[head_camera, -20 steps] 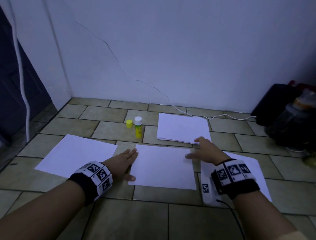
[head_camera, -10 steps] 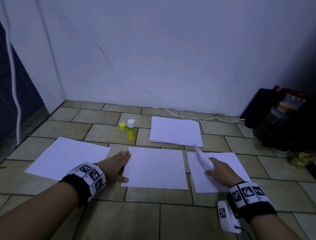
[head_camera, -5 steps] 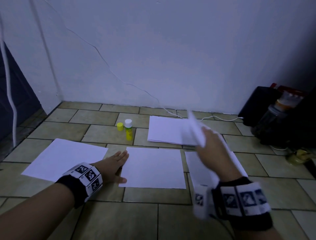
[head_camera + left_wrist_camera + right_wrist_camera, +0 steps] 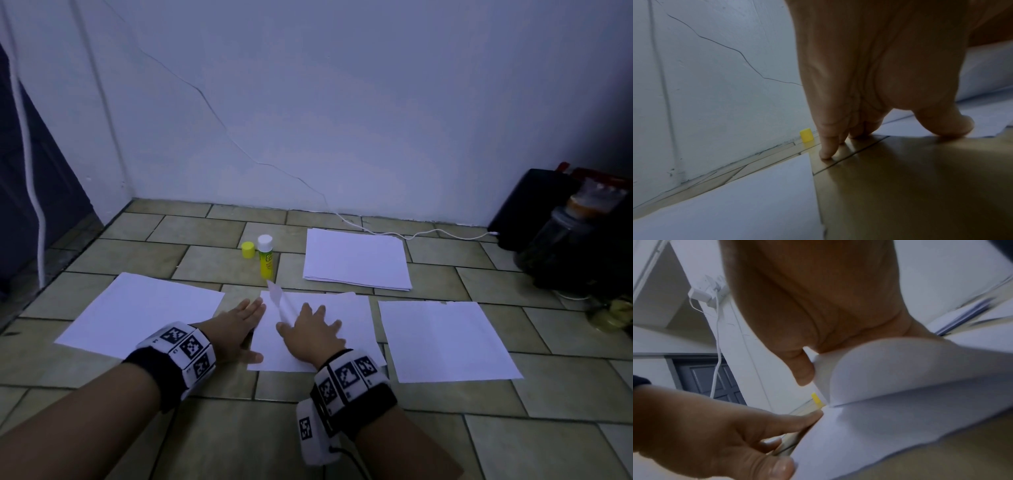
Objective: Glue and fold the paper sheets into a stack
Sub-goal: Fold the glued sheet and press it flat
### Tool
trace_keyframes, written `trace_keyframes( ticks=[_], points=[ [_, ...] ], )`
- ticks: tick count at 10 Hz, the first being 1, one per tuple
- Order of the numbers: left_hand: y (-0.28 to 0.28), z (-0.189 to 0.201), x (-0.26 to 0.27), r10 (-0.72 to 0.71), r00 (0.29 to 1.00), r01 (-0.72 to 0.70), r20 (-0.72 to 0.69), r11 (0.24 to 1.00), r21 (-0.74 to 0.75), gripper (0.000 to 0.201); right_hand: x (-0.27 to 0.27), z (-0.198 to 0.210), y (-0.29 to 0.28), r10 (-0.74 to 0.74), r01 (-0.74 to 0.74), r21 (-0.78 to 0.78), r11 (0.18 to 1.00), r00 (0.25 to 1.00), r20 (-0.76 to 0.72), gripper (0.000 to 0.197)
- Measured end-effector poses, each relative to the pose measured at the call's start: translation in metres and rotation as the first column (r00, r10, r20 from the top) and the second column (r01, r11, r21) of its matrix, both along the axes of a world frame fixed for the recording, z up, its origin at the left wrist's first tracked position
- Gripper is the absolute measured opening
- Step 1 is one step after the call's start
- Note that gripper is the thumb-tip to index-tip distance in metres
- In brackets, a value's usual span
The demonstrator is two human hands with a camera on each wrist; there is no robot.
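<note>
Both forearms reach forward over a tiled floor [image 4: 342,445]. The left hand [image 4: 236,329] lies flat, fingers straight, its thumb pressing the left edge of the middle paper sheet [image 4: 352,318]. The right hand [image 4: 310,330] rests on that sheet and pinches a curled sheet [image 4: 279,301] between thumb and fingers. Beyond stand a yellow glue stick [image 4: 265,257], label unreadable, its cap [image 4: 248,249], and a paper stack [image 4: 356,260]. Only the right wrist view shows the held sheet [image 4: 900,366] bowing over the flat one, plus a wall charger [image 4: 701,296].
</note>
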State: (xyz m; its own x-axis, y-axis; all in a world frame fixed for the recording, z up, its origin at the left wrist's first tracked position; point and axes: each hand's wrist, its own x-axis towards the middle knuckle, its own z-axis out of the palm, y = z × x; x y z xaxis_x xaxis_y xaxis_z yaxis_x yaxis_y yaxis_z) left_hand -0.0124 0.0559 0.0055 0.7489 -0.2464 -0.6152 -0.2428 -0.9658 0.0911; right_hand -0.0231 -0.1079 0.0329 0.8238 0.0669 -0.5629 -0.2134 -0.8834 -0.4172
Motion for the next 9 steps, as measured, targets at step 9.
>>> trace_keyframes(
  ticks=[9],
  points=[
    [-0.001, -0.001, 0.000, 0.001, 1.000, -0.001, 0.003, 1.000, 0.004, 0.101, 0.015, -0.006, 0.028, -0.220, 0.213, -0.096, 0.972, 0.973, -0.072, 0.084]
  ],
)
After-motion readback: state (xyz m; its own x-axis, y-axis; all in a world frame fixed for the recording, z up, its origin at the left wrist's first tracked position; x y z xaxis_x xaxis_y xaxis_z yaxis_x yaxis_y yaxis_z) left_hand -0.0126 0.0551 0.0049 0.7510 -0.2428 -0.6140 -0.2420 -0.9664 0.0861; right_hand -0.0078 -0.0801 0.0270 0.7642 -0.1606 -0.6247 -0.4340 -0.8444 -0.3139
